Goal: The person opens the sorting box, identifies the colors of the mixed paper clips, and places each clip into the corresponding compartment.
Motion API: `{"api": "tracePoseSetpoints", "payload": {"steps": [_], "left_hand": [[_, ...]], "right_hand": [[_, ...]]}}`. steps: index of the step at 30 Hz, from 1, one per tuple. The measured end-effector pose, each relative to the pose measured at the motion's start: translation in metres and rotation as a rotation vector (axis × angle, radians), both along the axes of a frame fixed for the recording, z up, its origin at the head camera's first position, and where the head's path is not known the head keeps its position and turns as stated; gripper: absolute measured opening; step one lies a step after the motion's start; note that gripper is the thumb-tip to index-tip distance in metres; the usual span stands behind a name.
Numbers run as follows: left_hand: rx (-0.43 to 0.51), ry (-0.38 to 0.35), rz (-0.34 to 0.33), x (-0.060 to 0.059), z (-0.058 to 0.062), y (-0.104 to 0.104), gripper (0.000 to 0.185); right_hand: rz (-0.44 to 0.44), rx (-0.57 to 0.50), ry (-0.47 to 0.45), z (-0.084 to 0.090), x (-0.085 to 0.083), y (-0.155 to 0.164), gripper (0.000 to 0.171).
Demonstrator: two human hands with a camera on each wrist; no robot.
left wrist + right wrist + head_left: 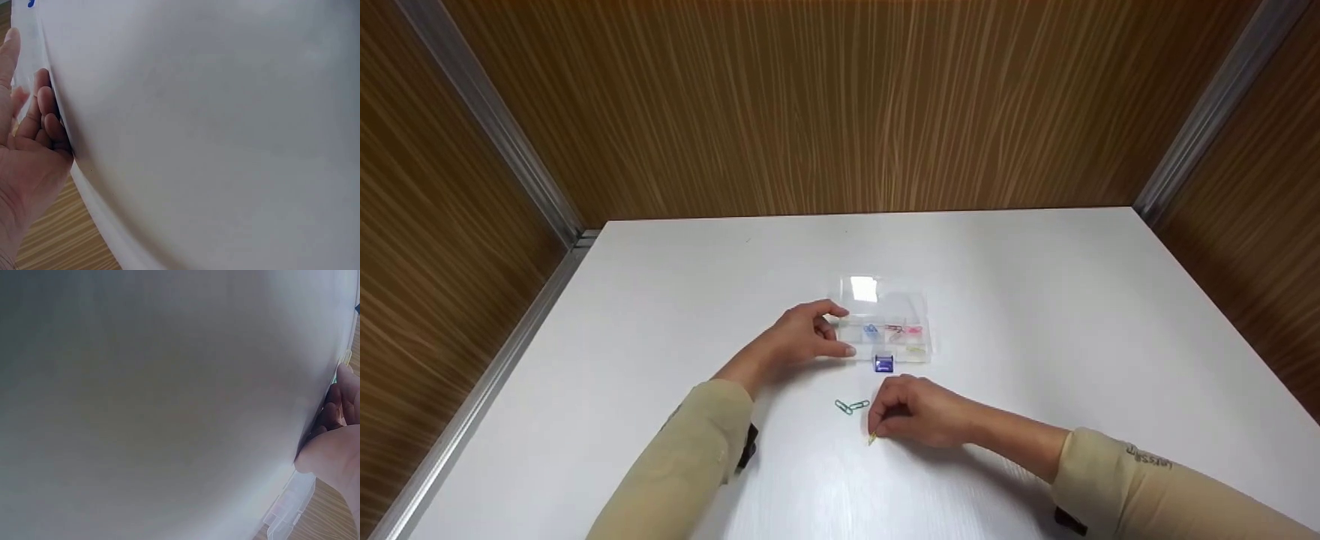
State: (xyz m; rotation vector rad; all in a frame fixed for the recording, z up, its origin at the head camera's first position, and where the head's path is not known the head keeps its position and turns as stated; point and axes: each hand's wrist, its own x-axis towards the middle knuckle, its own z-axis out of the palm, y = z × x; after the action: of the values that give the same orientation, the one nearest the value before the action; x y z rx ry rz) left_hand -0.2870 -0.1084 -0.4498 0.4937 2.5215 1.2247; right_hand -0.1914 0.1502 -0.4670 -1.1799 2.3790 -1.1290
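Observation:
A clear plastic compartment box (849, 333) lies on the table with its lid (896, 306) folded back. Inside are blue paper clips (871, 330), red and pink ones (913, 331), and a yellowish one (915, 350). My left hand (802, 334) holds the box's left end, thumb by the front corner and index finger by the back. Between thumb and finger, my right hand (919, 412) pinches a yellow paper clip (871, 439) just over the tabletop; that clip (347, 357) also shows in the right wrist view. Two green paper clips (851, 407) lie left of the right hand.
At the box's front edge sits a small purple-blue piece (884, 364). The white table (1020, 300) is bounded by wood-grain panels (840, 112) at the back and sides, with metal rails (495, 135) in the corners.

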Motion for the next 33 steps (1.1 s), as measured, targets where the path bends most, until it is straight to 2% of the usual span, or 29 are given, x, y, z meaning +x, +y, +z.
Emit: {"api": "tracePoseSetpoints", "payload": {"steps": [14, 20, 23, 28, 33], "left_hand": [[0.014, 0.000, 0.003, 0.001, 0.001, -0.001, 0.061], [0.001, -0.007, 0.004, 0.001, 0.002, 0.001, 0.062], [-0.008, -0.015, 0.005, 0.001, 0.003, 0.002, 0.063], [-0.012, -0.021, 0.009, 0.001, 0.004, 0.003, 0.064], [-0.003, -0.019, 0.000, 0.002, 0.004, 0.001, 0.063]], "right_hand": [[-0.077, 0.006, -0.154, 0.008, -0.001, 0.000, 0.005], [-0.116, 0.013, -0.172, 0.016, -0.005, 0.007, 0.006], [-0.180, 0.016, -0.145, 0.025, -0.010, 0.015, 0.007], [-0.342, -0.029, -0.077, 0.041, -0.024, 0.028, 0.008], [-0.489, -0.044, -0.064, 0.044, -0.037, 0.039, 0.008]]}}
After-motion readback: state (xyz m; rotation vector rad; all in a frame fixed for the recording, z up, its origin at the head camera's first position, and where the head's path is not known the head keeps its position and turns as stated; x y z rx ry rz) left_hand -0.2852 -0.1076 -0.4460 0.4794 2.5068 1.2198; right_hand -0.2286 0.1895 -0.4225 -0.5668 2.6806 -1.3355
